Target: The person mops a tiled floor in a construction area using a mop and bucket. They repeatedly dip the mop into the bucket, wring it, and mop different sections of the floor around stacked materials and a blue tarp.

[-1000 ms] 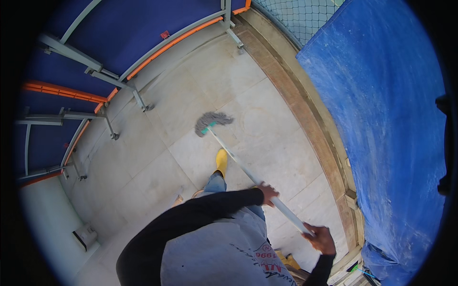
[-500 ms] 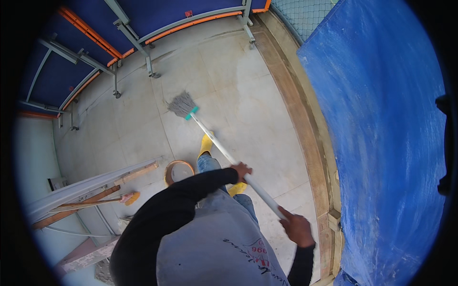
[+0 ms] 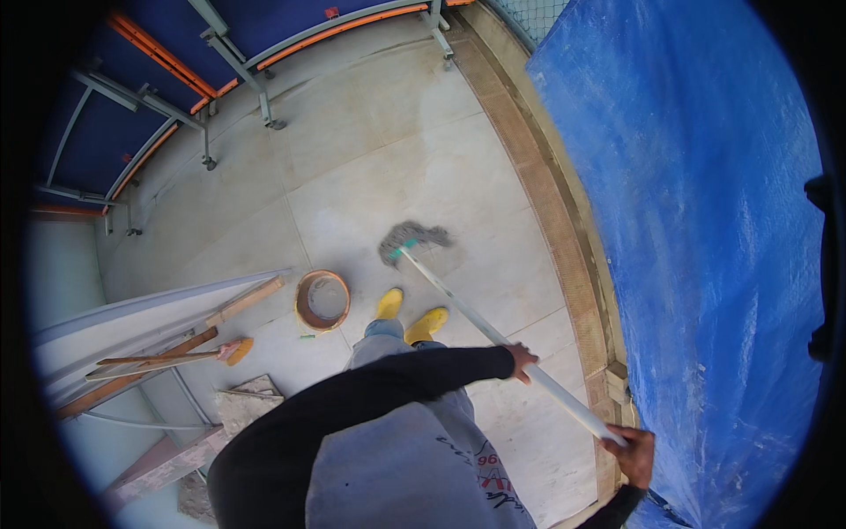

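Note:
A string mop with grey strands and a green clamp rests its head on the pale tiled floor, ahead of my yellow boots. Its long white handle slants back toward me on the right. Partway up that handle, my left hand is wrapped round it. My right hand grips near its upper end, close to the blue tarp. The strands are bunched, with some trailing to the right.
A round brown tub with greyish contents stands left of my boots. Planks and a brush lean at the left. Wheeled blue tables are folded upright at the back. A brown drain strip and a blue tarp run along the right.
The mop head has come nearer and swung right, its strands now bunched. Both hands have moved right with the handle. My boots now stand side by side, and the tub shows fully.

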A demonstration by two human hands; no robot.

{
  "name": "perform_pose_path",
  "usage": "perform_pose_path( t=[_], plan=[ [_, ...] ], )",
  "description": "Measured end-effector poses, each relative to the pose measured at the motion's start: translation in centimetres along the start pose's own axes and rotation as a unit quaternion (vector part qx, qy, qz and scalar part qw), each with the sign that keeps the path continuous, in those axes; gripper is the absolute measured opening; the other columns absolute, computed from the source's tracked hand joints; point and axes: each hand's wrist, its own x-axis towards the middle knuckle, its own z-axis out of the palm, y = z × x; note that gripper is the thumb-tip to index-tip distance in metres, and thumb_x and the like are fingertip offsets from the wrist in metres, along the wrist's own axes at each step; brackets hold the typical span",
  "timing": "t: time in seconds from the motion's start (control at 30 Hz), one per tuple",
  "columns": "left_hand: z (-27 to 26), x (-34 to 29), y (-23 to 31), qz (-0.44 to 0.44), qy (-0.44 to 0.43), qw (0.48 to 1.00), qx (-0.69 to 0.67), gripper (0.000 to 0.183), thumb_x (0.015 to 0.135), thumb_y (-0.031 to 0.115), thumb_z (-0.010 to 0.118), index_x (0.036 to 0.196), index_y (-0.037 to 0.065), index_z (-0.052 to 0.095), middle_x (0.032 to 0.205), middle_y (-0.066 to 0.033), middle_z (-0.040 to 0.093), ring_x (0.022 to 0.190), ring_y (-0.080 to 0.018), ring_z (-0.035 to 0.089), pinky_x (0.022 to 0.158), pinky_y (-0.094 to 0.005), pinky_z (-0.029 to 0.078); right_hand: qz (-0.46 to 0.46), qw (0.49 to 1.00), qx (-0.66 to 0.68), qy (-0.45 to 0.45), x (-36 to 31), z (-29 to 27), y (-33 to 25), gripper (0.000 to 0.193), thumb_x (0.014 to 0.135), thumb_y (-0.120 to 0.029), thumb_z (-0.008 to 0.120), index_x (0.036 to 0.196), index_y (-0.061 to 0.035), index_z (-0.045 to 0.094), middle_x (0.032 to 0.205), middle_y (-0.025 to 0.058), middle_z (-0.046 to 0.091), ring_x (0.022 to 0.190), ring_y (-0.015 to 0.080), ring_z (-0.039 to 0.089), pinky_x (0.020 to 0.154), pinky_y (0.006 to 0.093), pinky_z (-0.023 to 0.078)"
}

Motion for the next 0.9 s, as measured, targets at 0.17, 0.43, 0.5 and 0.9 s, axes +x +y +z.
perform_pose_path(
  t=[0.17,0.43,0.5,0.9],
  plan=[
    [-6.6,-20.7,-21.5,-0.221,0.055,0.968,0.1,0.053,0.066,0.059,0.084,0.103,0.024,0.07,0.097,-0.012,0.069,0.093,-0.0358,0.066,0.087,-0.0496,0.051,-0.215,0.968,-0.121,-0.053,9.7,19.8,-10.8,0.036,0.08,-0.026,0.08,0.115,-0.0213,0.075,0.08,0.015,0.071,0.074,0.0339,0.07,0.068,0.0449,0.056],
    [-9.3,-22.9,-16.8,-0.252,-0.02,0.96,0.117,0.032,0.076,0.043,0.079,0.105,0.033,0.07,0.111,-0.005,0.068,0.115,-0.0318,0.063,0.094,-0.072,0.044,-0.177,0.961,-0.198,-0.073,6.4,19.0,-14.8,0.039,0.083,-0.029,0.077,0.122,-0.0266,0.072,0.078,0.0131,0.069,0.073,0.0316,0.068,0.066,0.0456,0.054],
    [-7.1,-17.1,-9.8,-0.195,-0.028,0.978,0.07,0.034,0.077,0.051,0.077,0.103,0.032,0.068,0.111,-0.0017,0.068,0.114,-0.0327,0.064,0.092,-0.0769,0.039,-0.145,0.97,-0.195,-0.01,2.6,12.2,-12.9,0.038,0.074,-0.022,0.083,0.112,-0.024,0.077,0.073,0.0131,0.067,0.069,0.0323,0.067,0.065,0.0434,0.053],
    [-3.0,-9.6,3.0,0.173,-0.224,0.942,0.18,0.053,0.079,0.055,0.075,0.124,0.03,0.062,0.107,-0.0013,0.072,0.11,-0.026,0.065,0.094,-0.0518,0.038,0.173,0.959,0.195,0.11,-14.6,12.0,-5.6,0.036,0.075,0.0,0.083,0.109,0.007,0.074,0.087,0.0114,0.075,0.073,0.0114,0.064,0.068,0.0253,0.052]
  ],
)
